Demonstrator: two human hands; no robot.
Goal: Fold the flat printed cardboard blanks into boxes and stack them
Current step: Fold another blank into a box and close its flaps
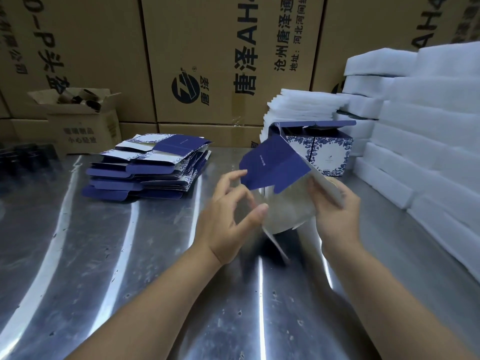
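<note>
The half-folded blank [276,168] is held up in the air over the table [104,255], just in front of the person, its blue printed flap tilted up and away and its plain grey inside facing the camera; the right hand [335,211] grips the right-hand panel, thumb on the inner face and fingers curled round behind it; the left hand [228,216] sits at the left edge with its fingers curved and spread, thumb tip against the card, though motion blur hides whether it truly pinches; the pile of flat blanks [148,167] lies well apart to the left, and a finished box [319,149] stands behind, near the white foam sheets [415,126], with brown cartons [207,61] walling the back; the card looks light and thin, stiff across its panels but ready to bend at the scored creases, and probably smooth on its printed side; it likely handles best taken by the panel edges close to a crease, thumbs inside, since pressing mid-panel could buckle or dent it, and loose flaps may spring back.
</note>
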